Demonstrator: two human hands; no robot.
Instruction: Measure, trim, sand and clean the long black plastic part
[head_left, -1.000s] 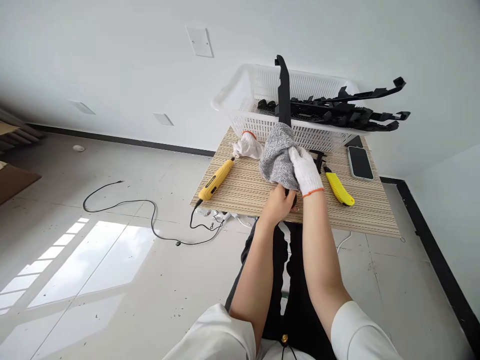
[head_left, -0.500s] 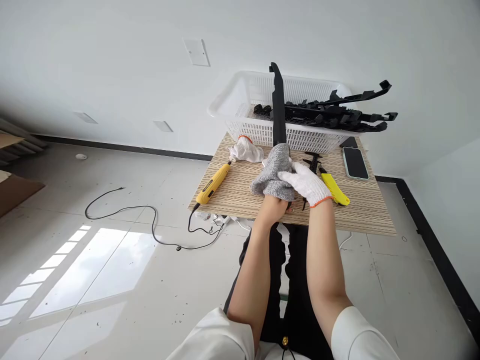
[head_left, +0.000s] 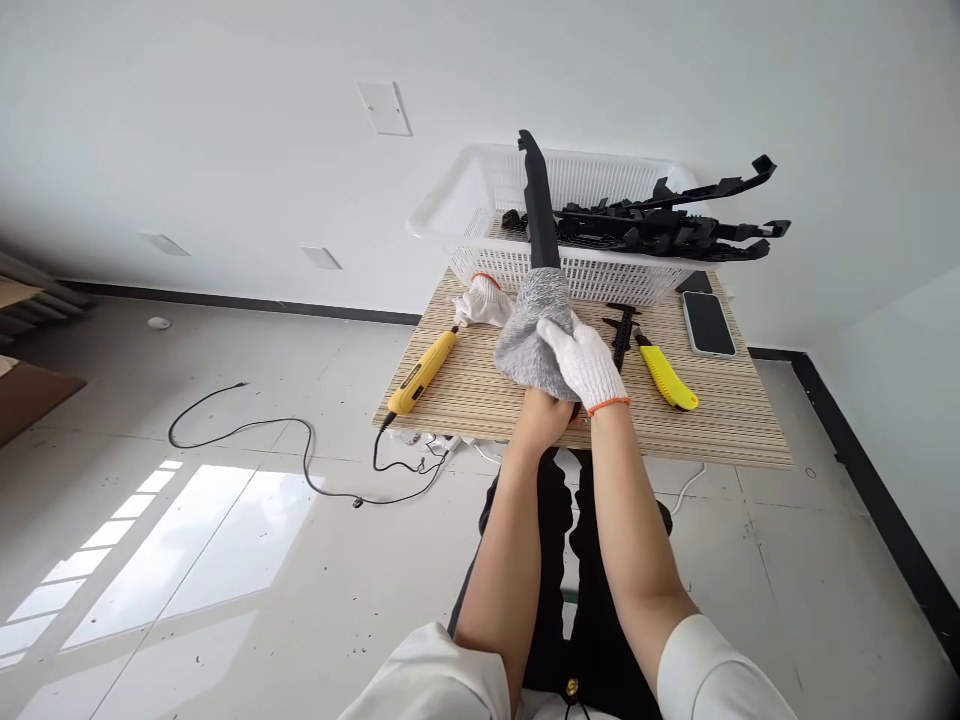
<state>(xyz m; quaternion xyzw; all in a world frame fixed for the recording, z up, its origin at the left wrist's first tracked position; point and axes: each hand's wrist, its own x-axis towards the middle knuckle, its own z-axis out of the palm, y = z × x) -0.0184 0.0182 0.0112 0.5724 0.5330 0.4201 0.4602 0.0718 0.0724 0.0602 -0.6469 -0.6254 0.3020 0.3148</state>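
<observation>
A yellow tool (head_left: 426, 372) lies near the desk's (head_left: 720, 430) left edge. At the front edge, the bare left hand (head_left: 545, 418) grips the lower end of a black strip (head_left: 538, 215) standing upright. The gloved right hand (head_left: 583, 362) presses a grey cloth (head_left: 529, 330) around it. A yellow knife (head_left: 666, 377) lies to the right.

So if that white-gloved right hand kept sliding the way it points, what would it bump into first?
The right hand points up along the long black plastic strip; probably the white mesh basket, though depth is unclear.
</observation>
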